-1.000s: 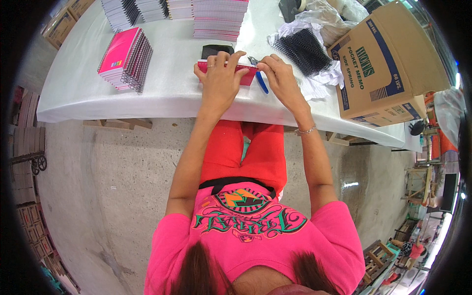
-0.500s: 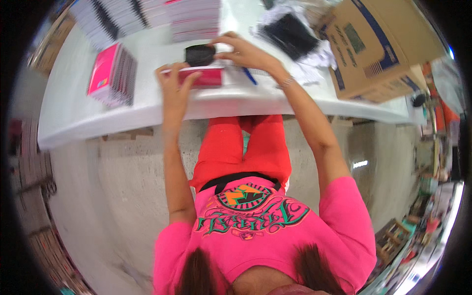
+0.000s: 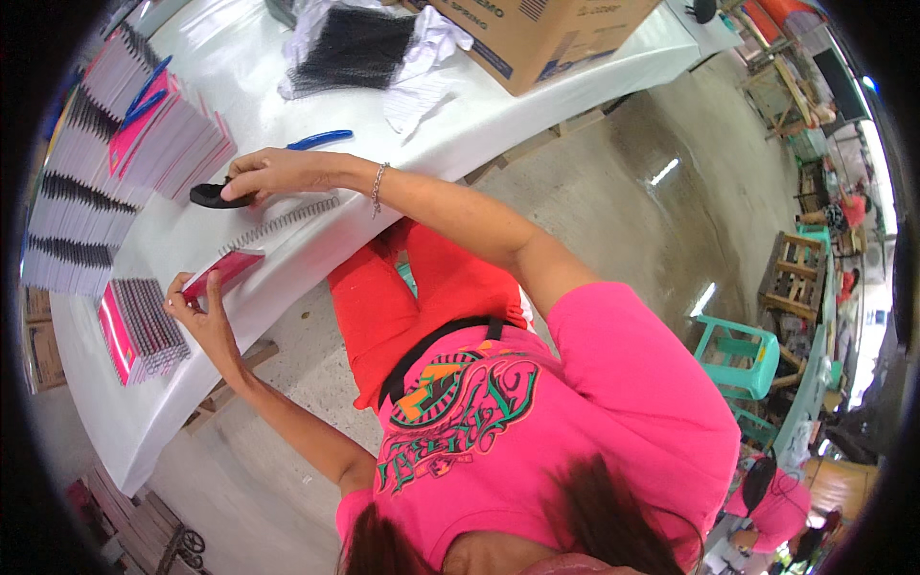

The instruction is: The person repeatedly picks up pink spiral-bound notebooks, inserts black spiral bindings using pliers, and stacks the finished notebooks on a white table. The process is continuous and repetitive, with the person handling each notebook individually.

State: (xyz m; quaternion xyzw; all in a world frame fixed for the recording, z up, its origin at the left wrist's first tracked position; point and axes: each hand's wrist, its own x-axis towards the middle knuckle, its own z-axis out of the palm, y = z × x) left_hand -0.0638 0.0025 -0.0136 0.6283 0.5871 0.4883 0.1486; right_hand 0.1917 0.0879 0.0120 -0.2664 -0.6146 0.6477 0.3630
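Note:
My left hand (image 3: 203, 311) grips a pink-covered notebook (image 3: 230, 272) near the table's front edge, thumb on its cover and fingers behind. A long metal spiral coil (image 3: 287, 220) sticks out to the right from the notebook's bound edge. Just beyond it, my right hand (image 3: 273, 175) is closed around a flat, rounded black object (image 3: 218, 196) whose exact kind I cannot make out. Blue-handled pliers (image 3: 321, 139) lie on the table past my right wrist. Beside my left hand stands a pile of spiral-bound pink notebooks (image 3: 144, 331).
Tall stacks of notebooks (image 3: 177, 144) line the table's left, with another blue-handled tool (image 3: 144, 101) on top. A heap of black coils (image 3: 355, 48) rests on white cloth, next to a cardboard box (image 3: 546, 38). Green stools (image 3: 738, 355) and another person (image 3: 776, 503) are off to the right.
The whole view has turned, so table and hands now appear further left and tilted. Both hands keep their holds, and the coil by the notebook shows more clearly.

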